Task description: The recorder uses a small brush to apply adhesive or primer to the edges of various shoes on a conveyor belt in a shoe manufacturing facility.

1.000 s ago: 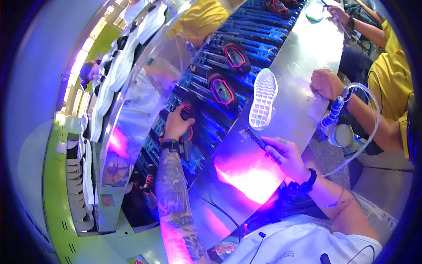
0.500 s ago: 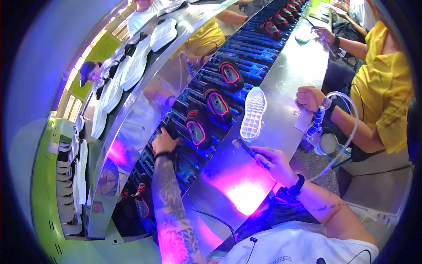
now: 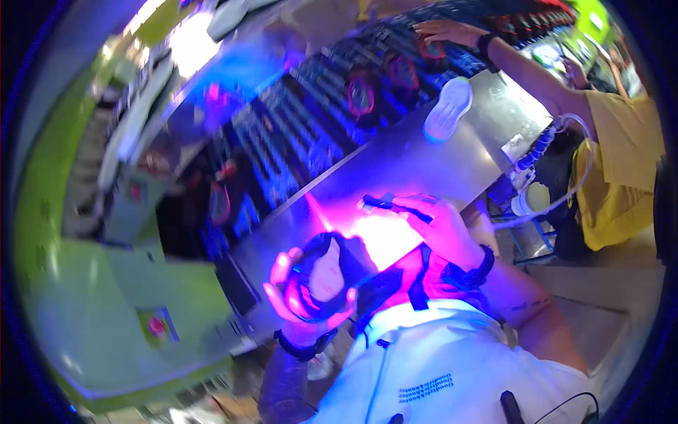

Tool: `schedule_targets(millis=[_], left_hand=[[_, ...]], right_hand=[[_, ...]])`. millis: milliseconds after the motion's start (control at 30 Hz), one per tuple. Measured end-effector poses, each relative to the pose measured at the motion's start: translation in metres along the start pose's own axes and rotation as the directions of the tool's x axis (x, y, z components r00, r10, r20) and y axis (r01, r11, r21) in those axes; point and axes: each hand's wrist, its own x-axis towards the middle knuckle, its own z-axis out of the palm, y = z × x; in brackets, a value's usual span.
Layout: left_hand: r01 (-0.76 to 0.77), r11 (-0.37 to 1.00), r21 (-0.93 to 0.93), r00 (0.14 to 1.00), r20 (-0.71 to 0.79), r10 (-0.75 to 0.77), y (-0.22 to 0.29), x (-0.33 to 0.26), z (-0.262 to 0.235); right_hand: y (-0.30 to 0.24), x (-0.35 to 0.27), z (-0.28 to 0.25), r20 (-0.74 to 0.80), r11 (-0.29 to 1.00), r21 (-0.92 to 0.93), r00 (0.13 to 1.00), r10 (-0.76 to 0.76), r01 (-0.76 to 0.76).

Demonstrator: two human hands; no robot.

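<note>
My left hand (image 3: 304, 304) is wrapped round a dark shoe (image 3: 300, 272), held up near my body with a pale, elongated patch facing up. Blur hides whether that patch is its underside or its opening. Over the metal worktable (image 3: 417, 166), my right hand (image 3: 439, 222) grips a small dark-handled brush (image 3: 385, 203), its head pointing left toward the shoe and apart from it. Bright pink-violet light falls between my hands. Farther off on the table lies a white shoe sole (image 3: 450, 109), touched by neither hand.
A blue roller conveyor (image 3: 272, 152) runs beyond the table, carrying several dark shoes with red trim (image 3: 361, 95). At right, a co-worker in yellow (image 3: 618, 134) stretches a hand (image 3: 452, 32) over the conveyor. A coiled hose (image 3: 537, 152) and a white cup-like container (image 3: 530, 199) stand at the table's right edge.
My left hand has come from the conveyor toward my body and now holds a dark shoe. The right hand keeps the brush. My view has turned, and the co-worker's arm reaches over the conveyor.
</note>
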Motion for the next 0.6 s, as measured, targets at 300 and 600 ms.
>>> schedule_targets(millis=[300,600], left_hand=[[-0.138,0.990,0.016,0.990,0.013,0.138,0.047,-0.128,0.033],[-0.330,0.937,-0.113,0.914,0.208,0.348,0.037,-0.123,0.021]], right_hand=[[0.007,-0.012,0.061,0.119,0.993,0.021,0.986,0.116,-0.120],[0.010,-0.008,0.046,0.197,0.982,-0.103,0.964,0.179,-0.161]])
